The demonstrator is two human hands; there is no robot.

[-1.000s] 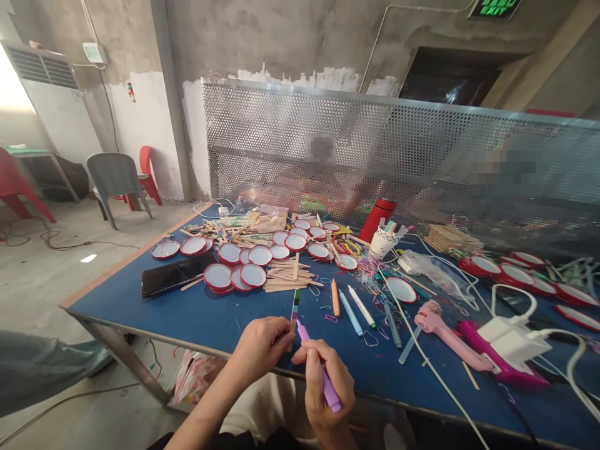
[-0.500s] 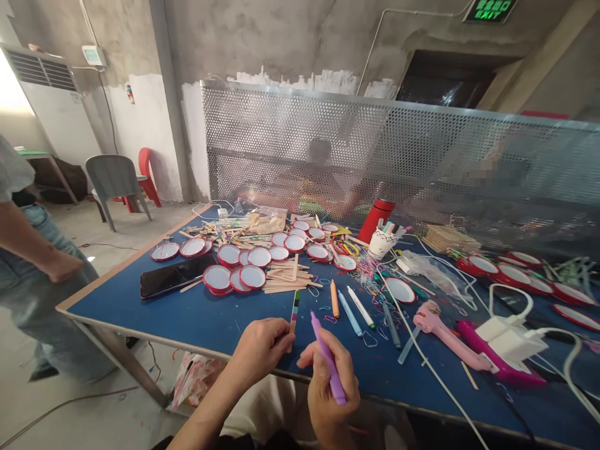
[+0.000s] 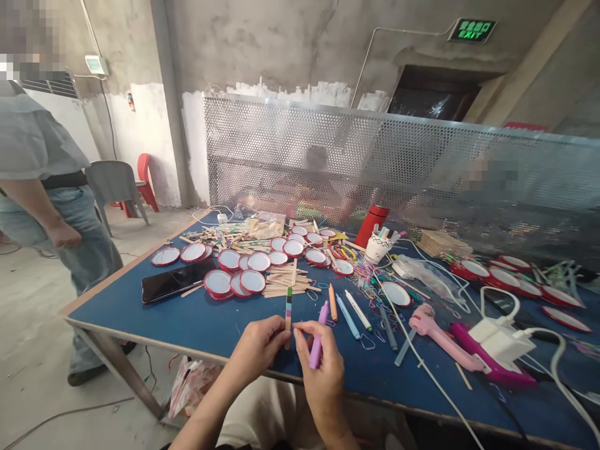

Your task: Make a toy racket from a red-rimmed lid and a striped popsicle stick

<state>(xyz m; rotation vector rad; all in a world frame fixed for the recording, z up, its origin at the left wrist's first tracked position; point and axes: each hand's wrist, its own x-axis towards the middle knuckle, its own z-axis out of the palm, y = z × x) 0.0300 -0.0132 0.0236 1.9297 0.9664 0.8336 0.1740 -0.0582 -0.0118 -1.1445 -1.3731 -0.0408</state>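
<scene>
My left hand is closed on a wooden craft stick held upright, its upper part coloured in bands of green, black, blue and purple. Close beside it on the right, my right hand holds a purple marker tilted across the fingers. Its thumb and forefinger come near the stick; whether they touch it I cannot tell. Just beyond on the blue table lie an orange marker, a light blue marker and a white marker. A pile of plain craft sticks lies behind the coloured one.
Several red-rimmed white discs and a black phone lie to the left. A paper cup of markers stands before a red bottle. At right are a pink glue gun and white chargers. A person stands left.
My right hand has moved left toward the stick, and the purple marker now leans the other way. The stick is more upright. The person at left has come further into view.
</scene>
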